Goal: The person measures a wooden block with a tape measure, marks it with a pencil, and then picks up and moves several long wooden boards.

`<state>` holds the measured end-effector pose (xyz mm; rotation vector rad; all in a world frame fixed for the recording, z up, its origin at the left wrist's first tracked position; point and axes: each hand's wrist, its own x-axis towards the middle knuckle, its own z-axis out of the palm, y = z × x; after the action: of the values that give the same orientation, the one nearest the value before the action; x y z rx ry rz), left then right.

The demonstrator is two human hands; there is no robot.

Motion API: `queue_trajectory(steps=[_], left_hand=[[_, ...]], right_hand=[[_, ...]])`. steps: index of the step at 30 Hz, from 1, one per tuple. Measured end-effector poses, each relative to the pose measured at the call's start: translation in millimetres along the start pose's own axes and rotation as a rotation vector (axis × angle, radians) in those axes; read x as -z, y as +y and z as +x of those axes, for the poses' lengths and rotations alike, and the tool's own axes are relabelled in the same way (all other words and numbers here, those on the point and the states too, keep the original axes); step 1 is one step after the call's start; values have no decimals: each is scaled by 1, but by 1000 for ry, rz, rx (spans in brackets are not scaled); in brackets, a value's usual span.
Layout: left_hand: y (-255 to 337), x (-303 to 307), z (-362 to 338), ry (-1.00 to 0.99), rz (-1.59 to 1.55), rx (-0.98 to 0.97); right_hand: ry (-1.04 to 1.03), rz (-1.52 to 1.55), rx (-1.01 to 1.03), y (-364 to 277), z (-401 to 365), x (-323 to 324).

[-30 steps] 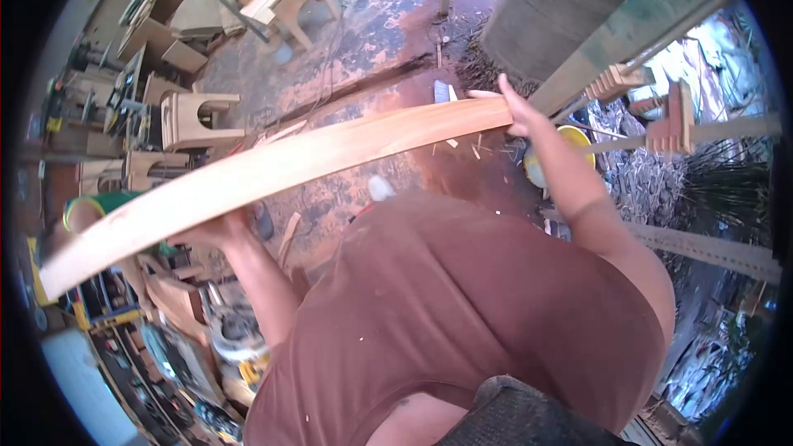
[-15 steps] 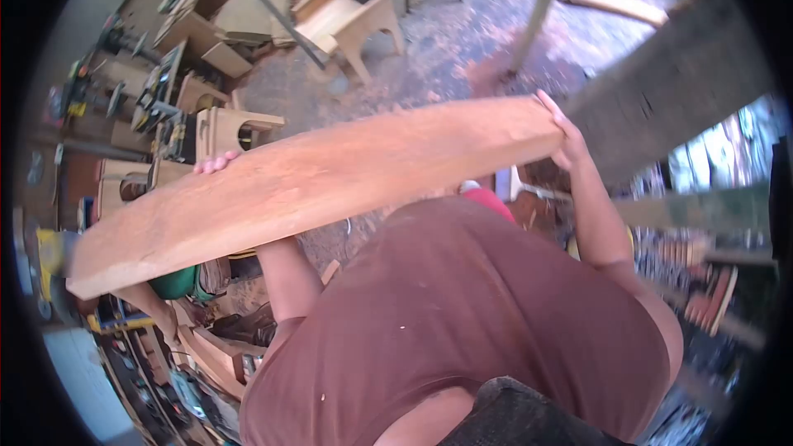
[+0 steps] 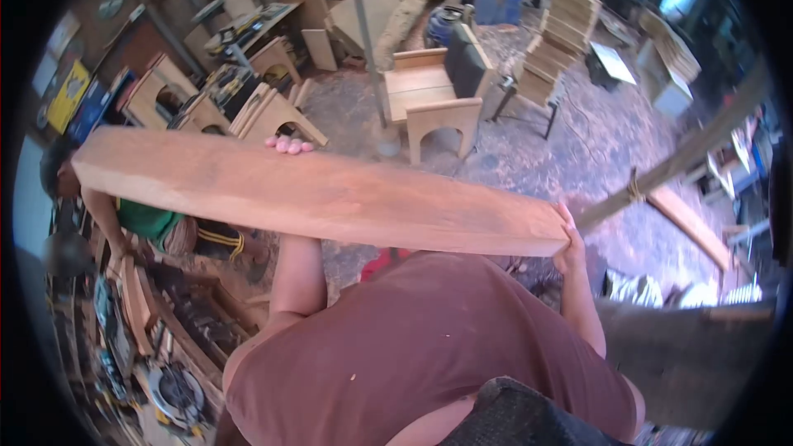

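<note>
A long, thick wooden plank [image 3: 330, 194] lies across the view in front of my chest, held up off the floor. My left hand [image 3: 289, 145] reaches beneath it, and its fingertips curl over the far edge, left of the middle. At the plank's right end my right hand [image 3: 569, 241] grips the corner, with fingers on the end face. The palm of my left hand is hidden under the wood.
A co-worker in a green shirt [image 3: 149, 221] bends at the left, behind the plank's left end. Beyond the plank stand a wooden chair [image 3: 421, 87] and a thin post [image 3: 368, 41]. A slanted pole [image 3: 686, 153] is at the right, a circular saw [image 3: 176, 392] lower left.
The view has turned, bringing more of the floor and the co-worker into sight. The plank now slopes down to the right instead of up. Both hands still hold it.
</note>
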<state>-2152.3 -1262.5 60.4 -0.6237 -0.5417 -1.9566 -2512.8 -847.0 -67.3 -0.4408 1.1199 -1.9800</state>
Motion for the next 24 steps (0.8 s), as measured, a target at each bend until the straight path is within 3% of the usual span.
queue_trajectory(steps=[9,13,15,20,24], left_hand=[[-80,111,84,-158,-121,-23],[-115,151,118,-72,-76,-100],[-129,191,136,-46,-122,-120],[-142,251,143,111,4,-208],[-132,203,123,233,167,-252]], right_hand=[[-75,35,-46,-18,168,66],[-102,-7,-51,-20,243,77],[5,2,-116,-23,292,89],[-70,-199,-436,-37,388,81],[-220,-307,-625,-3,461,45]])
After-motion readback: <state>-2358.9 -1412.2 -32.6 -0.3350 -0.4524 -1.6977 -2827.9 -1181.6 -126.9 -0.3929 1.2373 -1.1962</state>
